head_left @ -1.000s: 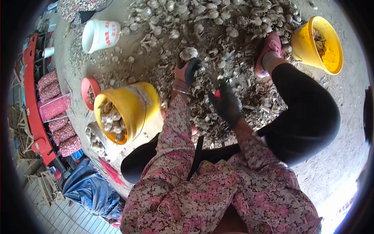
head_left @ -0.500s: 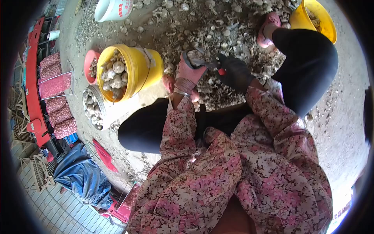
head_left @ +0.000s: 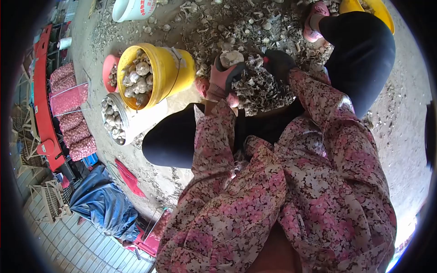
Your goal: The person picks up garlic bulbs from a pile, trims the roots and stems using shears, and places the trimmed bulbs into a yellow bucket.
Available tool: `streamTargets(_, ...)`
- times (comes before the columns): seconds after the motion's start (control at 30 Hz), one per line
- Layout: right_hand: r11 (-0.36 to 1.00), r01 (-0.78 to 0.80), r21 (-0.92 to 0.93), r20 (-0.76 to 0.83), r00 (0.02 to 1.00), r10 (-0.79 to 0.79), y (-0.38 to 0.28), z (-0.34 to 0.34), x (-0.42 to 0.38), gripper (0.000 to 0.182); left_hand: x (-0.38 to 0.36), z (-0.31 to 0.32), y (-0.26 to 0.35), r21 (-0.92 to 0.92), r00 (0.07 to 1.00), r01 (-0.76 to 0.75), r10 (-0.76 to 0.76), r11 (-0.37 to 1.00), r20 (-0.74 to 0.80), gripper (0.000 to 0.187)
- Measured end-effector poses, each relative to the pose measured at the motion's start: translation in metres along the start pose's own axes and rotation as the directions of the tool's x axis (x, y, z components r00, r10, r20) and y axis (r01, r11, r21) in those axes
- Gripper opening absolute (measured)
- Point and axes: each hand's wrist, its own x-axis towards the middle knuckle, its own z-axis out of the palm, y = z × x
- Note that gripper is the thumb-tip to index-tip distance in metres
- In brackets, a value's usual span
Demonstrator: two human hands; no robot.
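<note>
My left hand (head_left: 222,78), in a pink glove with dark fingers, is closed around a garlic bulb (head_left: 231,58) whose pale side faces up. To its right, my right hand (head_left: 279,63) in a dark glove is closed on what look like pruning shears. Only a red bit (head_left: 265,59) of them shows clearly; the blades are lost against the litter. The two hands are apart, above a heap of dry garlic trimmings (head_left: 261,91) between my legs.
Left of my hands, a tilted yellow bucket (head_left: 175,73) holds garlic bulbs. A white bucket (head_left: 132,119) with garlic and a pink bucket (head_left: 108,68) stand beside it. Another white bucket (head_left: 132,10) and a yellow one (head_left: 384,16) are farther off. Filled red net sacks (head_left: 73,120) lie at far left.
My right hand has drawn away from the left, taking the shears off the garlic. My left hand has turned, and the bulb now shows more fully. The view has shifted slightly.
</note>
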Motion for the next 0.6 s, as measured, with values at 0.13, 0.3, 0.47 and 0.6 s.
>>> streamTargets(0.13, 0.943, 0.063, 0.328, -0.282, 0.959, 0.034, 0.014, 0.033, -0.005, 0.025, 0.008, -0.003, 0.004, -0.424, 1.000, -0.005, 0.007, 0.906, 0.002, 0.035)
streamTargets(0.3, 0.752, -0.194, 0.630, 0.154, 0.980, 0.124, -0.059, -0.016, -0.054, 0.044, 0.021, -0.014, 0.001, -0.872, 1.000, -0.012, -0.009, 0.489, -0.019, 0.030)
streamTargets(0.47, 0.719, -0.053, 0.692, 0.047, 0.998, 0.029, -0.057, -0.003, -0.043, 0.055, 0.007, 0.016, 0.026, -0.751, 0.993, -0.106, 0.107, 0.651, -0.047, 0.020)
streamTargets(0.6, 0.658, -0.024, 0.752, 0.037, 0.999, -0.005, -0.058, -0.007, -0.037, 0.053, 0.006, 0.018, 0.016, 0.379, 0.871, -0.466, 0.491, 0.799, 0.035, 0.007)
